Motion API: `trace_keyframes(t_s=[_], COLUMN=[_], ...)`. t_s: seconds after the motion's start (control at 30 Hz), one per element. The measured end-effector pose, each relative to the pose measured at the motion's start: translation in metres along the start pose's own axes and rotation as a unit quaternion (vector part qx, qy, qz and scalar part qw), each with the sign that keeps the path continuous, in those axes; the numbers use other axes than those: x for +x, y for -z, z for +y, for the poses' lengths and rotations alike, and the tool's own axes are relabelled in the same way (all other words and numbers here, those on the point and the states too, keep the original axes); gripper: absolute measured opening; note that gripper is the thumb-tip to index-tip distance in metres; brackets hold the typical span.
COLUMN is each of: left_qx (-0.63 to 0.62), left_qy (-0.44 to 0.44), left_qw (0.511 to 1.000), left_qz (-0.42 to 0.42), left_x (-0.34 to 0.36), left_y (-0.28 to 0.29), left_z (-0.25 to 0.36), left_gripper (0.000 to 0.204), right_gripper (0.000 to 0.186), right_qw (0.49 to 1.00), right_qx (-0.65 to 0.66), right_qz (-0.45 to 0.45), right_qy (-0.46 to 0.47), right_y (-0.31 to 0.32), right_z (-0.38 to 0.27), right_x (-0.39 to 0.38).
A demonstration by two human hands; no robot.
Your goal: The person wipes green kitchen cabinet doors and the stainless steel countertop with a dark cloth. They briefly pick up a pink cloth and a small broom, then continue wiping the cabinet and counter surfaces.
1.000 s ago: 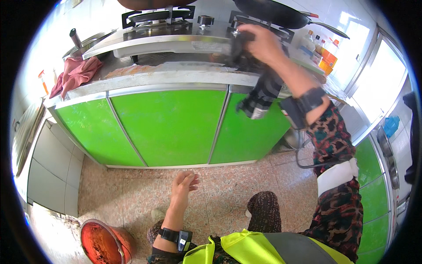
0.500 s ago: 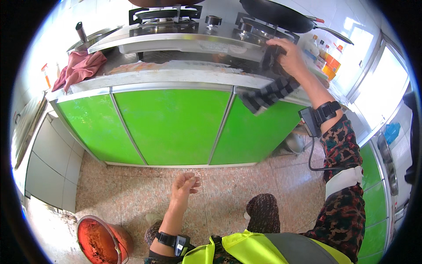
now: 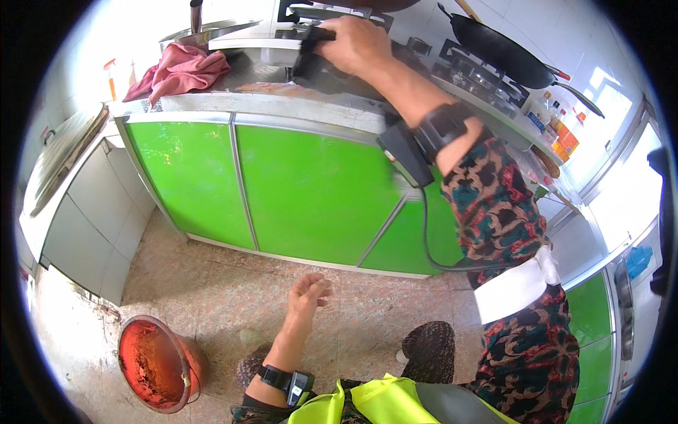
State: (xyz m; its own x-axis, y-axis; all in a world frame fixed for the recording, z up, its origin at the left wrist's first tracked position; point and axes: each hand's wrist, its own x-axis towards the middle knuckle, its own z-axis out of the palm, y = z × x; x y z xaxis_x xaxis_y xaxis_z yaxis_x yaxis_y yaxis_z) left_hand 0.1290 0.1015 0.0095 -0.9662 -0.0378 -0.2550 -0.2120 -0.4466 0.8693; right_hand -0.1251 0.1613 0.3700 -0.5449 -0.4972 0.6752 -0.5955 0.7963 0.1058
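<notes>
My right hand (image 3: 357,46) is at the front of the gas stove (image 3: 265,44), closed on a dark checked cloth (image 3: 308,55). The cloth hangs from the fingers at the stove's front edge, blurred by motion; part of it is hidden by the hand. Low over the floor hangs my left hand (image 3: 308,291), its fingers loosely curled with nothing visible in them. A crumpled pink cloth (image 3: 183,71) lies on the counter's left end, apart from both hands. On the right burner sits a black frying pan (image 3: 501,48).
Green cabinet doors (image 3: 311,184) front the counter. A metal pan (image 3: 219,30) stands behind the pink cloth. Bottles (image 3: 563,134) line the counter's right end. An orange-red bucket (image 3: 152,364) stands on the floor at lower left. A cable (image 3: 428,233) runs along my right arm.
My right hand has swept left along the stove front with the dark cloth, from near the right burner towards the left one. The view has shifted; my left hand stays low and curled.
</notes>
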Motion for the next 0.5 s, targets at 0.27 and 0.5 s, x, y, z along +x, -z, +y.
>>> trace_keyframes(t_s=[0.27, 0.5], left_qx=[-0.031, -0.068], left_qy=[-0.033, -0.014], left_qw=[0.999, 0.997], left_qz=[-0.02, -0.024], left_x=[-0.004, -0.008], left_y=[-0.001, -0.007], left_z=[0.008, 0.016], left_gripper=[0.026, 0.026], right_gripper=[0.034, 0.032], right_qw=[0.999, 0.998], right_qx=[-0.04, -0.037], right_qz=[0.01, 0.024], right_qy=[-0.028, -0.047], right_y=[0.053, 0.047], right_z=[0.06, 0.056], right_x=[-0.063, -0.054])
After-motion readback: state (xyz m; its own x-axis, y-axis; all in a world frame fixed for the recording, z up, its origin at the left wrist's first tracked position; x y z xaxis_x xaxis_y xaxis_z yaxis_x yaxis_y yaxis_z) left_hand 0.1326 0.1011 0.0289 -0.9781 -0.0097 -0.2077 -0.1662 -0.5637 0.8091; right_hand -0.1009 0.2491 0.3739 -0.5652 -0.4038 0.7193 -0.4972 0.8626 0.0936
